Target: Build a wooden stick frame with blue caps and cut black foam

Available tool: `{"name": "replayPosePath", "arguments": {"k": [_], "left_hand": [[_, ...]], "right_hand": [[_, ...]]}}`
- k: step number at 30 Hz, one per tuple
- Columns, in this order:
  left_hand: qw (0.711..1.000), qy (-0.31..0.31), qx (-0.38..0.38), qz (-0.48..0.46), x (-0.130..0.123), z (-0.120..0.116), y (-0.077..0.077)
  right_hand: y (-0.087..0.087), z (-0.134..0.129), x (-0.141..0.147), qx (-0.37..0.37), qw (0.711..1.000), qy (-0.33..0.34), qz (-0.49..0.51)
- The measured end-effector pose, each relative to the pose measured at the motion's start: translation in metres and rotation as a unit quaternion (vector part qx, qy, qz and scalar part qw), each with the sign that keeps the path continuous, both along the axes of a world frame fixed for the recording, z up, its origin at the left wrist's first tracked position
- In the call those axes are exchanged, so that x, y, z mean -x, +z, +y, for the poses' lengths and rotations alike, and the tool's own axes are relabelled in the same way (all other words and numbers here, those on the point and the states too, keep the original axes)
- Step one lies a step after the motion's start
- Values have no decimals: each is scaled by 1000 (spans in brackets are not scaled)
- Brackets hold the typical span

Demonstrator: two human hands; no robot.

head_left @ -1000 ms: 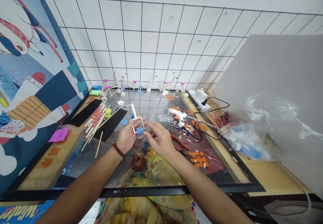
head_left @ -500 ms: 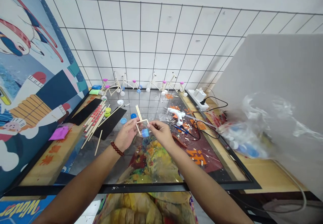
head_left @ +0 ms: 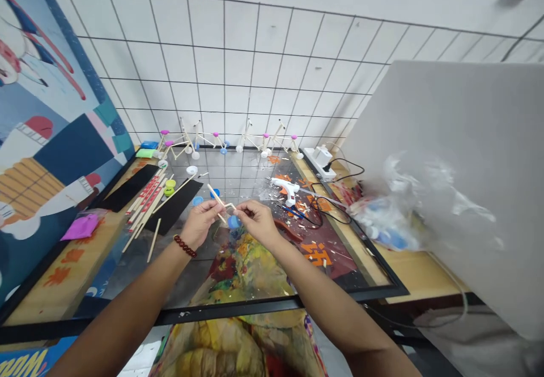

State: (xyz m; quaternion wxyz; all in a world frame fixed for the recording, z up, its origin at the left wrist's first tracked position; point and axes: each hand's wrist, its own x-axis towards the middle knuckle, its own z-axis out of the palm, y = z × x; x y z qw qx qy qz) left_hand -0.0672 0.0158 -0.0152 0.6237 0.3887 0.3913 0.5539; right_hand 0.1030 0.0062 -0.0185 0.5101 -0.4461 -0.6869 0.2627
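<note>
Between my two hands is a small frame of joined wooden sticks [head_left: 216,194], held just above the glass tabletop. My left hand [head_left: 201,222], with a beaded bracelet at the wrist, pinches its left part between thumb and fingers. My right hand [head_left: 256,220] has its fingers closed at the frame's right end; the fingertips partly hide the grip. One longer stick slants up and left out of the frame. Just beneath it lies a blue bottle cap [head_left: 233,221]. Another blue cap [head_left: 215,193] and a light-blue cap [head_left: 198,200] sit behind my left hand.
Left lie a bundle of chopsticks [head_left: 147,198], black sheets [head_left: 181,202] and yellow-green caps [head_left: 169,187]. A white glue gun [head_left: 288,189] with its cord rests right, among scraps. Several stick models [head_left: 250,139] stand along the back near a power strip [head_left: 319,162].
The stick frame has been turned in my hands: its long part now slants up and left rather than standing nearly upright. The whole view has shifted a little.
</note>
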Motion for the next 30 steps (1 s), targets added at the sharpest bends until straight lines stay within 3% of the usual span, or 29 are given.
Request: {"name": "replayPosePath", "arguments": {"k": [6, 9, 11, 12, 13, 14, 16, 21, 26, 30], "left_hand": [[1000, 3, 13, 13, 1, 2, -1], [999, 36, 33, -25, 3, 7, -2], [996, 52, 36, -60, 3, 9, -2], [995, 57, 36, -76, 2, 10, -2], [994, 59, 34, -88, 1, 11, -2], [993, 58, 31, -95, 1, 10, -3], [994, 50, 25, -92, -1, 9, -2], [991, 30, 36, -122, -1, 4, 2], [977, -9, 89, -194, 4, 2, 8], [973, -38, 91, -209, 5, 1, 9]], "right_hand": [[6, 6, -8, -22, 1000, -4, -13], [17, 15, -48, 6, 993, -109, -42], [23, 23, -83, 82, 963, -215, -139], [25, 28, -100, 136, 933, -268, -199], [25, 33, -115, 193, 897, -308, -251], [25, 38, -127, 223, 883, -316, -268], [22, 48, -140, 268, 870, -299, -287], [16, 69, -146, 321, 870, -265, -264], [24, 70, -146, 312, 910, -236, -136], [27, 61, -133, 293, 945, -140, 36]]}}
